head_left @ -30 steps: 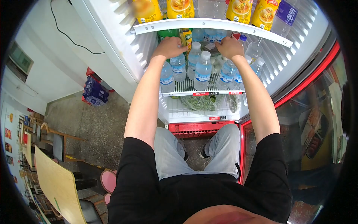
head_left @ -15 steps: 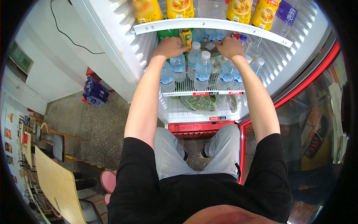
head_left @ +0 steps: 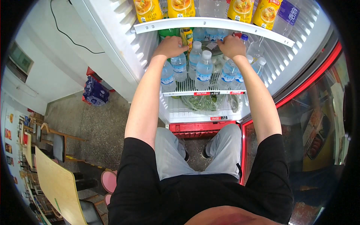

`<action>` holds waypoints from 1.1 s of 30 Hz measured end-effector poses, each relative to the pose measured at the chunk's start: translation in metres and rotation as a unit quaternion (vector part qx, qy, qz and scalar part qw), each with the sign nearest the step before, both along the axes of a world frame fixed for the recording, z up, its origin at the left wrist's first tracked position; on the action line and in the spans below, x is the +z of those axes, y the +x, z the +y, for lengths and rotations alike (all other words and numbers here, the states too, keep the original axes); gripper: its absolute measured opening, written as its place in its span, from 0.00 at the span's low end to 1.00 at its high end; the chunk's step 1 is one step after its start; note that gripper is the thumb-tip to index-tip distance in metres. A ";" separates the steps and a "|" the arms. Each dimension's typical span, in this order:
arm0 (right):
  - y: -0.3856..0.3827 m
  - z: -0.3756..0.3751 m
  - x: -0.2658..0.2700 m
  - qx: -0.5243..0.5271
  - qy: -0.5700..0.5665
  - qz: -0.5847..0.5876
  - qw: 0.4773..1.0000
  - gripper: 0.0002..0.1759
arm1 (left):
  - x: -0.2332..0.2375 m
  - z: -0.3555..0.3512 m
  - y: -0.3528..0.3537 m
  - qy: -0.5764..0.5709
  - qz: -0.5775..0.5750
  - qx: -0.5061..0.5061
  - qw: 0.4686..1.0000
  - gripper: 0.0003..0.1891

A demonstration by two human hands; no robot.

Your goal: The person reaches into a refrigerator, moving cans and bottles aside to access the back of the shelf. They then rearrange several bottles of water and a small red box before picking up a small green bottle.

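Both of my hands reach into an open fridge, above a wire shelf of clear water bottles. My left hand [head_left: 170, 47] is curled, back upward, with its thumb beside a yellow drink package [head_left: 187, 37] and a green bottle [head_left: 169, 33] behind. Just under it stands a water bottle [head_left: 179, 68], its cap hidden by the hand. My right hand [head_left: 232, 47] has its fingers bent down near a labelled plastic bag [head_left: 211, 45], above another water bottle [head_left: 228, 73]. What either set of fingers grips is hidden. More bottles [head_left: 204, 71] stand between my hands.
An upper shelf edge [head_left: 213, 23] with yellow-labelled bottles [head_left: 181, 8] crosses just above my hands. Bagged green vegetables [head_left: 202, 102] lie on the bottom shelf. The glass door [head_left: 300, 131] stands open at right. At left are a wooden table [head_left: 56, 183] and a purple pack [head_left: 96, 91] by the wall.
My right hand has shifted very slightly to the right, and the labelled bag beside it shows a little more. My left hand stays almost in place.
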State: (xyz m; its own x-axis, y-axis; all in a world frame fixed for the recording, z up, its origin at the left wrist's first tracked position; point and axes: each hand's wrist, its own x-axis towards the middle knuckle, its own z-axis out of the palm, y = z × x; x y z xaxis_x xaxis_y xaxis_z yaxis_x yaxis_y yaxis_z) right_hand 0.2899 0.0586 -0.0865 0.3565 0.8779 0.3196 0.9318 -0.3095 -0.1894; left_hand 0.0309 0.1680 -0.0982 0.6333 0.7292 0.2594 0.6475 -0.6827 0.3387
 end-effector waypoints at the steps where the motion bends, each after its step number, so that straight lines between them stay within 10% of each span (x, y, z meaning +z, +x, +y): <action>1: -0.001 -0.001 0.001 -0.011 0.002 -0.003 1.000 0.27 | -0.001 0.000 0.000 0.002 -0.002 0.000 1.000 0.24; 33: -0.022 -0.013 0.003 -0.136 0.080 -0.050 0.986 0.21 | 0.002 -0.003 0.000 -0.012 -0.004 0.006 1.000 0.23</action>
State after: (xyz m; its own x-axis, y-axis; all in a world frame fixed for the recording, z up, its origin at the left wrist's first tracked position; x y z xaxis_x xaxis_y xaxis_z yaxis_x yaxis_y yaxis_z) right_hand 0.2678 0.0452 -0.0834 0.5316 0.6894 0.4920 0.8349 -0.5244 -0.1672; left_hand 0.0305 0.1654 -0.0967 0.6222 0.7430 0.2464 0.6530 -0.6663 0.3601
